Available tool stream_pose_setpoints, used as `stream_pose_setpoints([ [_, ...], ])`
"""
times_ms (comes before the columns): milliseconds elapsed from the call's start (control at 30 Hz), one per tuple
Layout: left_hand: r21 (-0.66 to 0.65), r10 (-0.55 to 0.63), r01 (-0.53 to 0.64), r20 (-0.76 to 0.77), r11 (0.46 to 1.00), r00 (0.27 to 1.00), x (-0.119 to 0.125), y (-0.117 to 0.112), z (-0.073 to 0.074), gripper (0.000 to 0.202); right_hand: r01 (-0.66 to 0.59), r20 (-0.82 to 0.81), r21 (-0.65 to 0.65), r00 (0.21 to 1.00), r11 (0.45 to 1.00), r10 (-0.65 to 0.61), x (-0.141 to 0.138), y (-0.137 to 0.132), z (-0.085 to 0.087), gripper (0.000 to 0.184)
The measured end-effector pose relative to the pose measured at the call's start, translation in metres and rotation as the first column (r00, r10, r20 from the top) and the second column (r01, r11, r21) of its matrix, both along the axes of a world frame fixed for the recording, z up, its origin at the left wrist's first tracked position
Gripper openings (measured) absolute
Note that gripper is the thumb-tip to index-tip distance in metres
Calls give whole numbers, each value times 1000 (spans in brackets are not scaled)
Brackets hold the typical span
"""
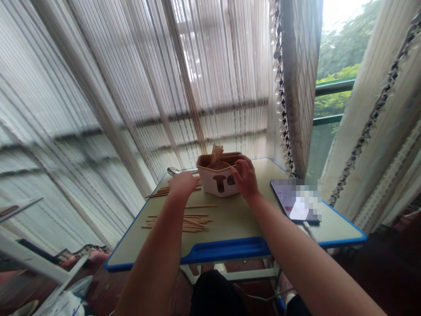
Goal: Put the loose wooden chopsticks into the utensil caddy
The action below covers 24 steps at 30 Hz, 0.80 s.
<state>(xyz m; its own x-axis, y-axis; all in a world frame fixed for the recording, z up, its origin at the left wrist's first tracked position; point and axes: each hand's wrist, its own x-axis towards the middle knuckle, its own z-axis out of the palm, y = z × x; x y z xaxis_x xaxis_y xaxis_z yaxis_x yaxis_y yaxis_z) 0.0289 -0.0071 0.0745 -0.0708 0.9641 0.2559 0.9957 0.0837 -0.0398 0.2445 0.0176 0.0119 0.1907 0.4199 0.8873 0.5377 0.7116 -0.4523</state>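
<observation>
The white-and-brown holder (219, 182) sits at the far middle of the desk (237, 219), with a bundle of sticks (216, 153) standing in it, tips up and leaning slightly. The right hand (245, 176) is half open, fingers curved against the holder's right wall. The left hand (182, 184) rests knuckles-up just left of it, over loose sticks (161, 192); its grip cannot be told. More sticks (184, 221) lie nearer, long axes left to right. A tablet (296, 202) lies on the right.

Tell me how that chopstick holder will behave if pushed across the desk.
The chopstick holder looks like light plastic with a broad base, so it probably slides rather than tips. The chopsticks leaning in it rise above the rim and may rattle or shift. The smooth desk likely offers little grip.
</observation>
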Motion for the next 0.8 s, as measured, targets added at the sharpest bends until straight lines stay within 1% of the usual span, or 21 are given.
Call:
stream_pose_setpoints([
  [33, -191, -64, 53, -49, 980, 997, -3, -1, 0, 27, 0, 1, -1, 1000, 1000, 0, 0, 0, 0, 15],
  [67, -351, -149, 113, -78, 930, 986, -5, -2, -1, 30, 1, 2, -1, 1000, 1000, -1, 0, 1, 0, 15],
  [100, -463, -231, 166, -89, 871, 969, -5, -3, -2, 35, 1, 1, -1, 1000, 1000, -1, 0, 1, -1, 15],
  [133, -531, -295, 207, -87, 822, 951, -3, -4, -3, 40, 1, 0, -2, 1000, 1000, -1, 0, 1, -1, 15],
  [167, -568, -334, 234, -78, 789, 939, -1, -5, -5, 43, 0, -2, -3, 1000, 1000, 0, 0, 1, -1, 15],
  [200, -586, -354, 251, -67, 771, 933, 3, -5, -6, 41, -2, -2, -3, 1000, 1000, 2, 0, 1, -1, 15],
  [333, -605, -410, 318, -16, 730, 912, 12, -1, -14, 25, -7, 0, 3, 1000, 1000, 7, 0, 1, -1, 15],
  [400, -583, -434, 361, 16, 728, 901, 12, 2, -16, 20, -4, 4, 9, 1000, 1000, 4, 0, 1, -1, 15],
  [467, -522, -477, 431, 52, 736, 877, 11, 3, -16, 16, 0, 6, 9, 1000, 1000, 0, 0, 1, 0, 15],
  [533, -404, -562, 561, 130, 722, 817, 10, 2, -11, 16, 2, 6, 5, 1000, 1000, -2, 0, 0, 0, 16],
  [600, -233, -661, 708, 255, 666, 706, 12, -1, -4, 17, 0, 5, 3, 1000, 1000, 0, 1, 0, 0, 16],
  [633, -111, -701, 761, 325, 639, 635, 13, -3, -1, 18, -3, 5, 2, 1000, 1000, 3, 1, 0, 0, 16],
  [667, 37, -727, 779, 388, 626, 567, 15, -4, 2, 19, -6, 5, 1, 1000, 1000, 6, 1, 0, 0, 16],
  [700, 188, -738, 752, 439, 632, 512, 18, -6, 4, 19, -9, 5, 0, 1000, 1000, 9, 1, 0, 0, 16],
  [733, 335, -745, 688, 481, 643, 462, 20, -6, 5, 20, -11, 3, 0, 1000, 1000, 11, 1, 0, 0, 16],
  [800, 573, -755, 496, 543, 652, 366, 24, -5, 6, 21, -15, -3, 0, 1000, 1000, 15, 1, 0, 0, 16],
])
